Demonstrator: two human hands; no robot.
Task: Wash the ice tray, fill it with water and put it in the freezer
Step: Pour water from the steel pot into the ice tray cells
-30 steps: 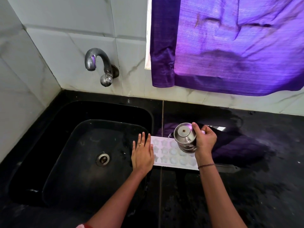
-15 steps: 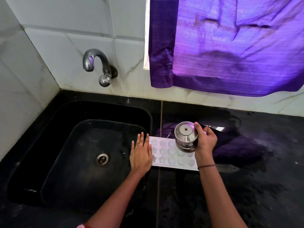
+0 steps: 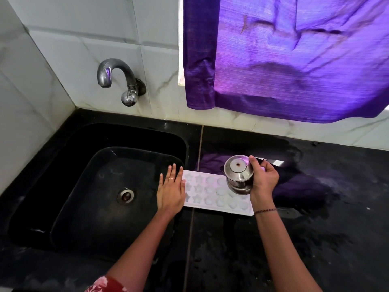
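Note:
A white ice tray point(image 3: 212, 193) with star and round moulds lies flat on the black counter point(image 3: 294, 239), just right of the sink. My left hand point(image 3: 171, 191) rests flat on the tray's left end, fingers spread. My right hand point(image 3: 264, 180) grips a small steel pot point(image 3: 239, 174), tipped on its side over the tray's right half with its base facing me. The pot hides several moulds beneath it.
A black sink point(image 3: 101, 186) with a steel drain point(image 3: 125, 196) sits left of the tray. A steel tap point(image 3: 117, 80) juts from the tiled wall above it. A purple curtain point(image 3: 294, 60) hangs over the counter's back edge. The counter looks wet.
The pot in my right hand has shifted slightly right and nearer along the tray. My left hand has stayed on the tray's left end.

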